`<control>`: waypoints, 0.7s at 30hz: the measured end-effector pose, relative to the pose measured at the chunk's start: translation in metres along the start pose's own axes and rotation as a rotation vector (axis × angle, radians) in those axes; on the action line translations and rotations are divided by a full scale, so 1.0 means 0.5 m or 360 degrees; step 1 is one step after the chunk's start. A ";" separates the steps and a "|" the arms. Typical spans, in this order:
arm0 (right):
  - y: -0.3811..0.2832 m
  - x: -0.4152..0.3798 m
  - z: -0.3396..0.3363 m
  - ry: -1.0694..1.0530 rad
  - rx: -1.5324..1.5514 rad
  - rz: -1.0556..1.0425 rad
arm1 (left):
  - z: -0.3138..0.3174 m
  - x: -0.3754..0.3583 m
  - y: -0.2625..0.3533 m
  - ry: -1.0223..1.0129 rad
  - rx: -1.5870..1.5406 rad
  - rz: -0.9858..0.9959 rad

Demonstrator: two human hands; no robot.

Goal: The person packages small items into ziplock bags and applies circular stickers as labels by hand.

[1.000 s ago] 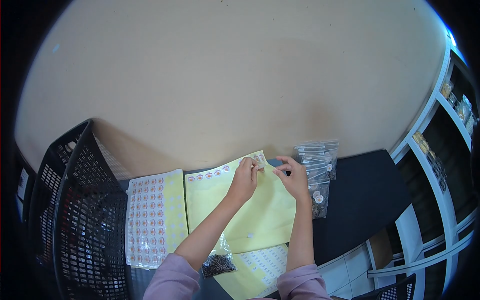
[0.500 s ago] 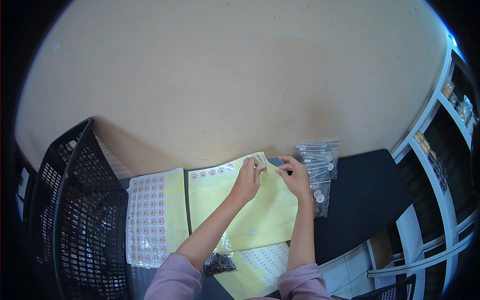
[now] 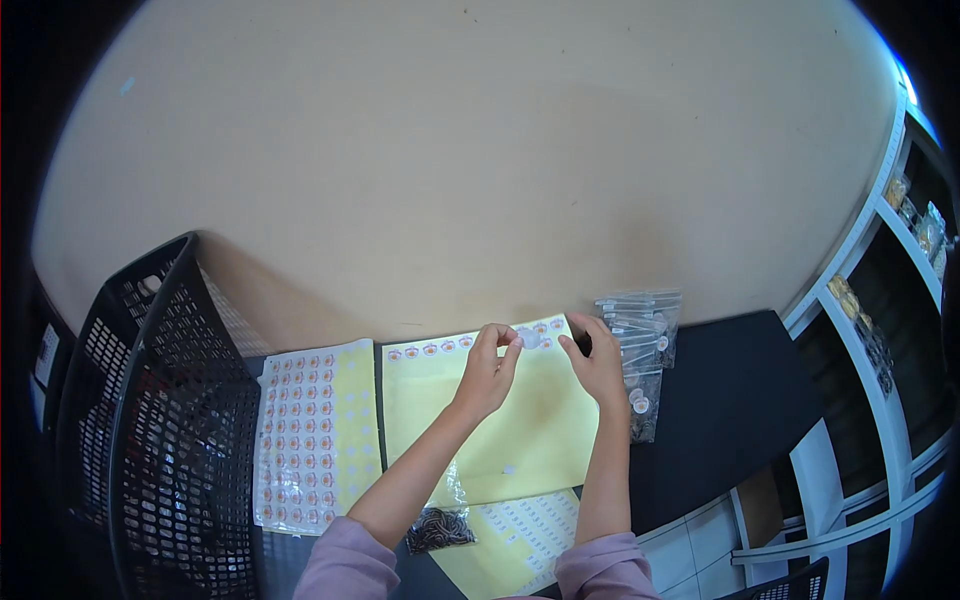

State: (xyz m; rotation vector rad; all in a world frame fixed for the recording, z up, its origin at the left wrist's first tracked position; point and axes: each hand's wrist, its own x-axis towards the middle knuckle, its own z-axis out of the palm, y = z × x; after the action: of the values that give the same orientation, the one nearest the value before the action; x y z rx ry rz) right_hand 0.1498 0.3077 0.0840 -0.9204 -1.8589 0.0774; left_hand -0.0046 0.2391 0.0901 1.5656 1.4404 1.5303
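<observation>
A yellow backing sheet (image 3: 470, 420) lies in front of me with a row of small round printed stickers along its top edge. Between thumb and index finger, my left hand (image 3: 486, 375) pinches a pale round sticker (image 3: 530, 340), held just over the sheet's upper right part. My right hand (image 3: 598, 368) is at the sheet's top right corner, thumb and fingers apart, with nothing visible between them. Right beside it, partly hidden by the hand, are overlapping clear zip bags (image 3: 643, 325) with dark contents, some bearing round stickers.
At left, a tall black plastic basket (image 3: 135, 400) stands beside a part-used sticker sheet (image 3: 295, 430). Nearer me are a clear bag of dark coiled items (image 3: 440, 530) and another sheet with small white labels (image 3: 535, 530). White shelving (image 3: 860, 330) holds bagged goods at right.
The sheet's raised top right corner now lies flatter. The pale sticker has come into view in my left hand's pinch, and my right thumb and fingers have spread further apart.
</observation>
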 end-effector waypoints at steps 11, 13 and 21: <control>-0.323 -0.025 -0.136 -0.0553 0.1091 0.0355 | -0.188 -0.107 0.128 0.0640 0.0804 0.2050; -0.349 -0.044 -0.141 -0.0547 0.1215 0.0442 | -0.206 -0.141 0.148 0.0666 0.0851 0.2171; -0.367 -0.203 -0.129 -0.0900 0.1308 0.0785 | -0.242 -0.325 0.111 0.0315 0.1085 0.2259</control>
State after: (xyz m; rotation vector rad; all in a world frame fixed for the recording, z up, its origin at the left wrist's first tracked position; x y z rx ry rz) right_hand 0.1195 0.0933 0.1183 -0.7661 -1.7725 1.4125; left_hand -0.0661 0.0389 0.1065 3.3510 0.8680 1.9463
